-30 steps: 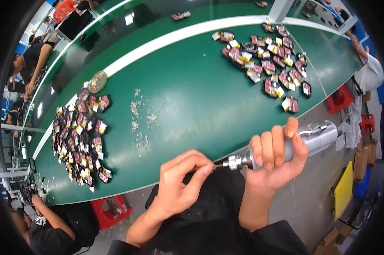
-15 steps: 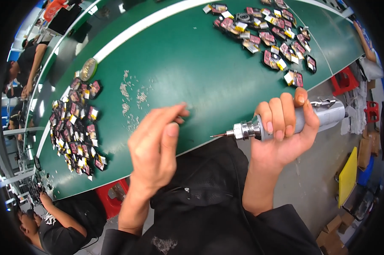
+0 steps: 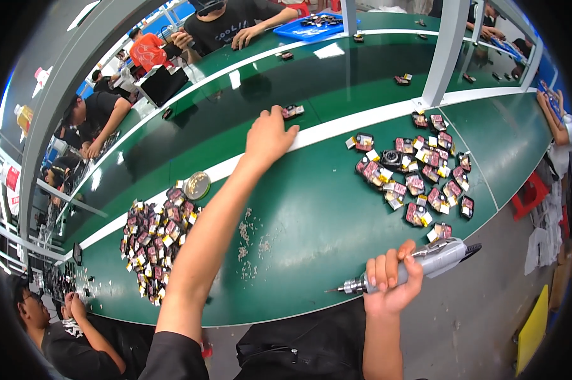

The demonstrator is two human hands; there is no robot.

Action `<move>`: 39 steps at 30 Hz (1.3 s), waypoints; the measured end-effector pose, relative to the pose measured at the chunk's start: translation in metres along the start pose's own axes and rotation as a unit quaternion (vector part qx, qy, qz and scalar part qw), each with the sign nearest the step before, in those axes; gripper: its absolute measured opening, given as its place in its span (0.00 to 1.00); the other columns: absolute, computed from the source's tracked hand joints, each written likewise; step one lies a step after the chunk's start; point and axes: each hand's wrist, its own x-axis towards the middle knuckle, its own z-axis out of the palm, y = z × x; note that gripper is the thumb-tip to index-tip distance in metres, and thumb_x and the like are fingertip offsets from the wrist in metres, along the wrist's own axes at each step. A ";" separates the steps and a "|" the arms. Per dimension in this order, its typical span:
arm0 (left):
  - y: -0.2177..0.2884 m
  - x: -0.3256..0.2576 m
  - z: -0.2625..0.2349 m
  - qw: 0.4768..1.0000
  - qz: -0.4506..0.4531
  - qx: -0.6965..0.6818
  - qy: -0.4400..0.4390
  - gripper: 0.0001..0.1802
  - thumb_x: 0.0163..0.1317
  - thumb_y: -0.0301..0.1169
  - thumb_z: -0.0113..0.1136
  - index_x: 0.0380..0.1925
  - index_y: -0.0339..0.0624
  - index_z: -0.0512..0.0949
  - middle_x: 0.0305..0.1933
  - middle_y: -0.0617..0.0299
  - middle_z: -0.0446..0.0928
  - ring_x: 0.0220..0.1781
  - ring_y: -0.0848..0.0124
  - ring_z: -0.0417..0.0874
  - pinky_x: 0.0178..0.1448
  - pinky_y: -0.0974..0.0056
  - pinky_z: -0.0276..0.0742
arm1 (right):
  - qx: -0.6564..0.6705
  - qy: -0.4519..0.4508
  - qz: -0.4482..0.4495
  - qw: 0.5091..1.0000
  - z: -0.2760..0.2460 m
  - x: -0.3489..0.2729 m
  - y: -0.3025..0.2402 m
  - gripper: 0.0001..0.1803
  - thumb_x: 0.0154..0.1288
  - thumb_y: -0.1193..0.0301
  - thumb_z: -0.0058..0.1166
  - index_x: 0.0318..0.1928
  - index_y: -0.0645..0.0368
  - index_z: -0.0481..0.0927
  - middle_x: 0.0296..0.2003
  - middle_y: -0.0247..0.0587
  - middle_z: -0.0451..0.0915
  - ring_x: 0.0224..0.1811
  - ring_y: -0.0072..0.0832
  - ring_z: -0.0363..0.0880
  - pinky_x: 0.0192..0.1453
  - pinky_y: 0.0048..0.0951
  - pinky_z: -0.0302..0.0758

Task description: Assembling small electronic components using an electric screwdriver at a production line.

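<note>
My right hand [image 3: 390, 275] is wrapped round a grey electric screwdriver [image 3: 434, 258] at the near edge of the green table [image 3: 311, 253]; its thin bit points left. My left arm stretches far forward across the table. At its end my left hand [image 3: 270, 136] is over the white strip, thumb apart from the bent fingers. Right beside the fingertips lies a small black-and-pink electronic unit [image 3: 293, 112] with a white-and-yellow tab; whether they touch it I cannot tell.
Similar units form a dense pile [image 3: 150, 244] at left and a looser group [image 3: 415, 183] at right. A round tin [image 3: 197, 185] stands by the pile. Small loose bits [image 3: 245, 244] lie mid-table. A grey post [image 3: 447, 57] rises at the far side. Several people work around.
My left hand has gone from near the screwdriver bit to the far side of the table, beside a unit. The view has tilted up. My right hand still holds the screwdriver.
</note>
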 end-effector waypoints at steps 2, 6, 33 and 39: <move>0.011 0.016 0.012 1.000 -0.001 0.003 0.001 0.26 0.55 0.41 0.64 0.45 0.32 0.70 0.43 0.41 0.74 0.48 0.47 0.77 0.49 0.49 0.76 | 0.000 -0.001 0.003 1.000 -0.002 0.002 0.000 0.06 0.66 0.67 0.39 0.34 0.55 0.65 0.11 0.29 0.56 0.10 0.21 0.54 0.21 0.27 0.61; 0.002 0.035 0.025 0.999 0.014 0.034 0.022 0.22 0.55 0.36 0.62 0.44 0.30 0.72 0.43 0.41 0.74 0.47 0.47 0.76 0.48 0.49 0.77 | 0.004 0.005 0.017 1.000 -0.001 0.002 0.002 0.06 0.66 0.67 0.41 0.34 0.55 0.65 0.10 0.28 0.56 0.10 0.19 0.55 0.20 0.26 0.62; 0.068 -0.231 -0.046 0.900 0.348 -0.227 -0.131 0.28 0.36 0.14 0.59 0.46 0.26 0.75 0.52 0.47 0.75 0.45 0.53 0.77 0.43 0.58 0.78 | -0.029 -0.048 0.143 0.988 -0.007 -0.056 -0.001 0.07 0.66 0.68 0.39 0.35 0.56 0.67 0.11 0.28 0.61 0.09 0.21 0.58 0.21 0.27 0.66; 0.073 -0.231 -0.043 0.899 0.398 -0.157 -0.091 0.21 0.37 0.19 0.60 0.38 0.24 0.76 0.44 0.48 0.77 0.40 0.57 0.79 0.33 0.62 0.80 | -0.044 0.002 0.153 0.987 -0.007 -0.072 0.021 0.05 0.66 0.71 0.42 0.36 0.58 0.67 0.11 0.32 0.61 0.10 0.23 0.60 0.20 0.27 0.64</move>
